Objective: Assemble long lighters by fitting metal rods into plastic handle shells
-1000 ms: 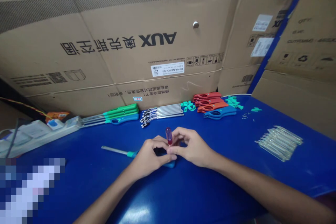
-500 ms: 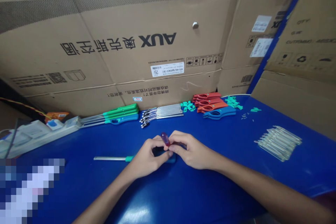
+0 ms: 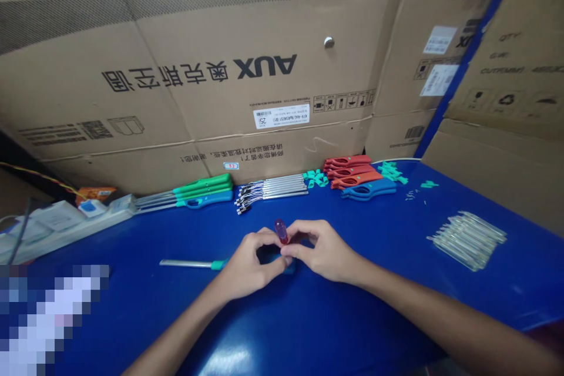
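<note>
My left hand (image 3: 251, 264) and my right hand (image 3: 324, 249) meet over the middle of the blue table, fingers closed together. Between their fingertips stands a small screwdriver with a see-through purple-red handle (image 3: 281, 230); its lower end is hidden by the fingers. Behind and under my left hand lies a long-necked gas lighter with a silver tube (image 3: 185, 264), a teal collar (image 3: 218, 265) and a dark blue body, mostly covered by the hand.
At the back lie assembled lighters (image 3: 202, 191), metal tubes with wires (image 3: 284, 187), teal collars (image 3: 316, 178), red and blue handle shells (image 3: 368, 189) and teal pieces (image 3: 392, 171). Clear tubes (image 3: 469, 241) lie right. A power strip (image 3: 66, 220) sits left; cardboard (image 3: 198, 111) walls the back.
The screwdriver handle has shifted slightly right and up and stands more upright. The fingers of my right hand have shifted around it. The lighter's tube has moved slightly.
</note>
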`<state>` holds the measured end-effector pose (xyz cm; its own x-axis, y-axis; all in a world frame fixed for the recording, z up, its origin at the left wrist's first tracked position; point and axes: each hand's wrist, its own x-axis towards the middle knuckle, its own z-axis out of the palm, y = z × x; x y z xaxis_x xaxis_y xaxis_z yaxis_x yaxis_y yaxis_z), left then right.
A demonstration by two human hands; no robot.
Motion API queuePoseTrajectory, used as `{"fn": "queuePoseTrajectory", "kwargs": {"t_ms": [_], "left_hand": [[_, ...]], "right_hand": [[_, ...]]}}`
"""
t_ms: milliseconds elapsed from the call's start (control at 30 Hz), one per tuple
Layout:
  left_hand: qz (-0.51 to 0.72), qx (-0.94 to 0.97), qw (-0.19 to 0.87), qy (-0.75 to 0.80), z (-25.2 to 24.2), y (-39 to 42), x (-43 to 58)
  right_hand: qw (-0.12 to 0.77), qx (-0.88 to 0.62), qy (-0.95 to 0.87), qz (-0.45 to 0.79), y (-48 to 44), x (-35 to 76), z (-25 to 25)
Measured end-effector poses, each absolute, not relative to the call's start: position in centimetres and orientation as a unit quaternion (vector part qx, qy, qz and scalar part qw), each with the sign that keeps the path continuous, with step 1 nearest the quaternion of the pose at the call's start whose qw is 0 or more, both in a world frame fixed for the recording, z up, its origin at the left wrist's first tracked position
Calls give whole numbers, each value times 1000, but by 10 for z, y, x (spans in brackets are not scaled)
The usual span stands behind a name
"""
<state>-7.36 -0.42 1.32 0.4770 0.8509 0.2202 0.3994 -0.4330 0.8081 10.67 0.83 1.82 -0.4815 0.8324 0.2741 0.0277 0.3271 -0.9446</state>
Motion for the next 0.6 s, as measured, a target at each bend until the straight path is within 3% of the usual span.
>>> {"fn": "queuePoseTrajectory", "kwargs": {"t_ms": [267,600], "left_hand": [[329,787,340,397,10,-3,-74],[261,818,296,419,13,-5,-72]], "right_hand": [[394,-274,-767,426,10,111,18],[431,-310,-695,484,10,105,15]]}}
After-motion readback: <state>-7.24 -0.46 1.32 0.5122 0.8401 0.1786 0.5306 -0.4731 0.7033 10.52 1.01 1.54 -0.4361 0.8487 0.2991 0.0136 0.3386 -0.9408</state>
